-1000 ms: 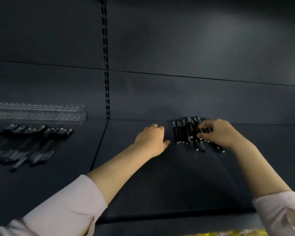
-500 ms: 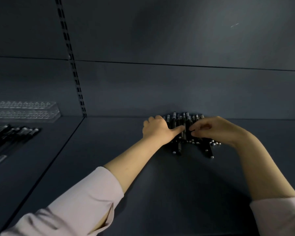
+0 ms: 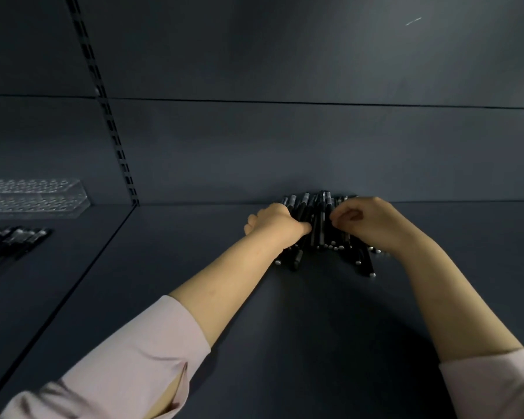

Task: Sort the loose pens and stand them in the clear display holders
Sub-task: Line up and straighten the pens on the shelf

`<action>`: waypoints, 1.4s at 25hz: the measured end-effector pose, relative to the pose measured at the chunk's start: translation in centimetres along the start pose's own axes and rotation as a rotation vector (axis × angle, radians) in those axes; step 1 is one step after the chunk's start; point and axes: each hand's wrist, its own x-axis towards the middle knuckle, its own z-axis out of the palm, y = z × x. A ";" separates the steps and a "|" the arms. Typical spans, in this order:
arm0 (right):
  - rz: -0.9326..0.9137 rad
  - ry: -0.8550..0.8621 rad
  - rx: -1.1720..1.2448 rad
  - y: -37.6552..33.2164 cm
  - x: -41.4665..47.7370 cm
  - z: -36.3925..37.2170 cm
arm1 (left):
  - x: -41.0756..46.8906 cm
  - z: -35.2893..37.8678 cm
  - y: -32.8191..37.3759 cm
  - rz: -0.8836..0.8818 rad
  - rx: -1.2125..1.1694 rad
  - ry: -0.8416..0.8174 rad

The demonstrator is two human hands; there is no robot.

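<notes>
I see both hands at the back of the dark shelf (image 3: 285, 343), closed in on the pens (image 3: 319, 220), a loose black heap lying against the rear wall (image 3: 315, 152). My left hand (image 3: 274, 225) sits on the heap's left side, back of the hand up, fingers curled down over the barrels and the thumb stretched right along them. My right hand (image 3: 372, 225) comes in from the other side with fingers bent tight and fingertips tucked in against the thumb at the middle of the heap. It grips pens there, but I cannot tell how many. A few pens stick out toward me below both wrists, their silver ends showing. Several stand up a little between the two hands, leaning on the wall. The holder (image 3: 34, 196), clear with rows of holes on top, stands well off to the left on the next shelf bay, beyond the slotted upright (image 3: 103, 101). The other pens (image 3: 12, 238) lie flat in a row just in front of the holder. Pale pink sleeves (image 3: 127, 367) cover both forearms to about halfway.
</notes>
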 end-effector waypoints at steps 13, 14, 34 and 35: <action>0.015 -0.010 0.003 -0.2 -0.3 0.0 | 0.1 -1.9 -0.8 0.025 -0.192 -0.021; 0.021 -0.014 -0.003 -0.3 -0.3 0.0 | 0.2 -2.1 -0.8 0.019 -0.207 -0.029; 0.079 -0.144 0.934 -24.8 -2.8 14.7 | -12.3 -22.4 -20.2 0.030 -0.869 -0.268; 0.081 -0.146 0.968 -27.1 -3.1 16.5 | -12.8 -24.2 -22.4 0.026 -0.894 -0.243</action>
